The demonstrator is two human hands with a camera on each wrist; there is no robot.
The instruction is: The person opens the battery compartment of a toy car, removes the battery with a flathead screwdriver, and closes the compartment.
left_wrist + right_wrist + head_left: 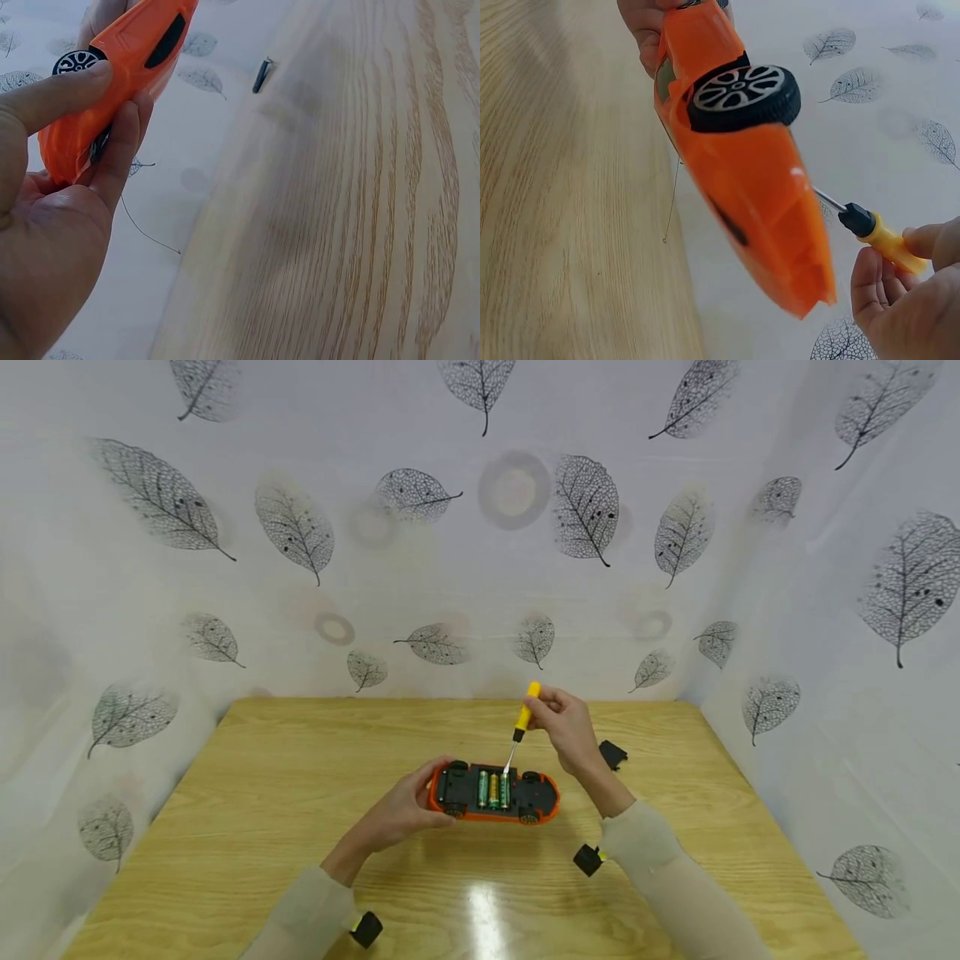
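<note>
An orange toy car (538,795) is held with its black underside toward the head camera. Its battery compartment lies uncovered, with three batteries (493,790) side by side in it. My left hand (405,806) grips the car's left end, thumb by one wheel (78,63). In my right hand (564,727) is a yellow-handled screwdriver (528,707), pinched by the handle between thumb and fingers. The screwdriver's tip reaches the upper end of the rightmost battery. In the right wrist view the car's orange body (750,187) hides that tip.
A small black battery cover (612,755) lies on the wooden table (285,760) right of the right hand. Leaf-patterned white sheeting (450,568) stands behind the table and along both sides. Black wrist cameras (588,860) hang below the sleeves.
</note>
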